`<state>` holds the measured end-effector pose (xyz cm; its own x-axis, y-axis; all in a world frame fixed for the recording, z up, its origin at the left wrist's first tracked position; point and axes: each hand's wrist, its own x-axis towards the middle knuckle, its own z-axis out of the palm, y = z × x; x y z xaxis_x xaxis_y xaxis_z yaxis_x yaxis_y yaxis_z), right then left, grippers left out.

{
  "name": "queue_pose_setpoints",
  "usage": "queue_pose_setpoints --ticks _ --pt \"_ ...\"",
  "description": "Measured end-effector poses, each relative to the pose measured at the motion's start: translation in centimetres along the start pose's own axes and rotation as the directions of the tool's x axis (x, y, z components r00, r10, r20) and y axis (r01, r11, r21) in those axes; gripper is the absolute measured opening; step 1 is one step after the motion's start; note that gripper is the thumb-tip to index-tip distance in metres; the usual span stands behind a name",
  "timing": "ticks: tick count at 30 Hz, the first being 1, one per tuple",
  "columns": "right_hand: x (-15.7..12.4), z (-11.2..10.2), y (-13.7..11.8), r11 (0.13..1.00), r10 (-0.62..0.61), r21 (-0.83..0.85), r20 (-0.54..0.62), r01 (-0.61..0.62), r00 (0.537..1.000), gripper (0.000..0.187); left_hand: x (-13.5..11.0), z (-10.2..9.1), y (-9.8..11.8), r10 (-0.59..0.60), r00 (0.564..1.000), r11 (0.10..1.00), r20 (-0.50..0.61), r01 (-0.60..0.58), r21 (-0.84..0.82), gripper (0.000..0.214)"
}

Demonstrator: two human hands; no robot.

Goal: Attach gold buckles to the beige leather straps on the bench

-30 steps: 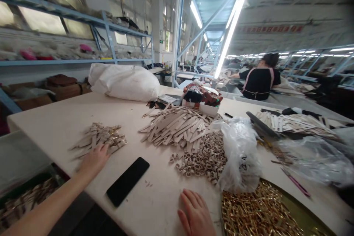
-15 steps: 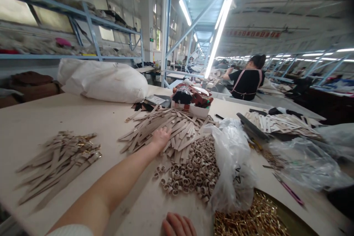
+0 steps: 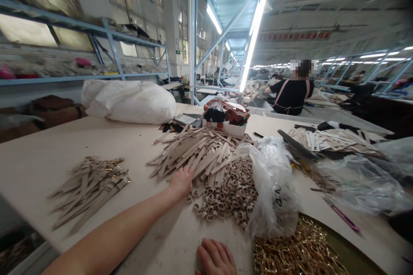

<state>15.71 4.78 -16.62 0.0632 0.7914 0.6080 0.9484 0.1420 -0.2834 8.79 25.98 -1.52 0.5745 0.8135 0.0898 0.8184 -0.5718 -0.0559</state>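
We have our left hand (image 3: 181, 182) at the near edge of the pile of beige strips (image 3: 193, 148), out in the middle of the tabletop (image 3: 135, 142). Its fingers point away from us and reach the nearest strips; we cannot tell how far open its grip is, or whether it has hold of one. The strips spread like a fan: on the left their long axes slant from lower left to upper right, while toward the right several stand steeper, their near ends aimed at the heap of small loops (image 3: 232, 193).

Our right hand (image 3: 216, 258) lies palm down nearer to us, fingers bent and side by side; its underside is hidden, so we cannot tell what that grip holds. Right of it sit gold buckles (image 3: 290, 251) in a tray (image 3: 350, 249). Far left, the buckled straps (image 3: 92, 191) point their tips toward the lower left, metal ends up and right.
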Motion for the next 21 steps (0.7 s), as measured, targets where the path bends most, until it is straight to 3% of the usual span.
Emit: queue_pose_setpoints --ticks 3,6,13,18,21 --pt "0.2 0.0 0.0 0.999 -0.029 -0.025 -0.023 0.029 0.999 0.034 0.8 -0.6 0.6 -0.051 0.999 0.998 0.009 0.052 -0.043 0.058" --pt "0.7 -0.7 0.0 0.996 -0.074 -0.040 -0.013 0.074 0.997 0.034 2.3 -1.0 1.4 -0.115 0.993 0.988 0.015 0.116 -0.100 0.062" --pt "2.0 -3.0 -0.6 0.997 -0.045 0.057 -0.002 0.046 0.999 0.033 3.5 -0.8 1.6 -0.202 0.973 0.935 0.112 0.225 -0.274 0.031" --pt "2.4 -4.8 -1.3 0.997 -0.009 0.072 0.076 0.003 0.997 0.030 2.2 -2.7 0.4 -0.235 0.972 0.874 -0.005 0.210 -0.438 0.023" --pt "2.6 -5.8 -1.8 0.995 0.016 0.097 0.109 -0.027 0.994 0.030 -0.2 -4.3 0.3 -0.265 0.955 0.836 -0.136 0.157 -0.526 0.016"
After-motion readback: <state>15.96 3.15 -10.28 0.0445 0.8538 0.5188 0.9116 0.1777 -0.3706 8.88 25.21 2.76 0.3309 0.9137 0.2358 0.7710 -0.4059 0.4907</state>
